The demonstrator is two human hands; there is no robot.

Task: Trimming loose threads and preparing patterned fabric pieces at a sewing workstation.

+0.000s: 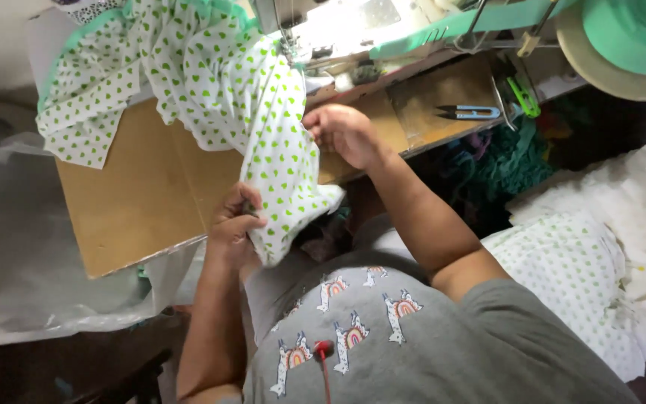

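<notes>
Fabric (pixel 263 105): soft white cloth with green heart print, draped from the sewing machine (pixel 338 30) over the brown board surface (pixel 136 194). Left hand (pixel 235 221) pinches its lower fold; right hand (pixel 342 133) grips its edge. Blue-handled snips (pixel 469 112) lie nearby.

Two bare hands, both closed in a grip

The left hand (pixel 235 217) sits low and close to the body, forearm rising straight from the bottom edge, fingers (pixel 242 222) curled tight — knuckles up. The right hand (pixel 342 133) reaches further forward, elbow bent, wrist angled inward, its fingers pinched together.
</notes>
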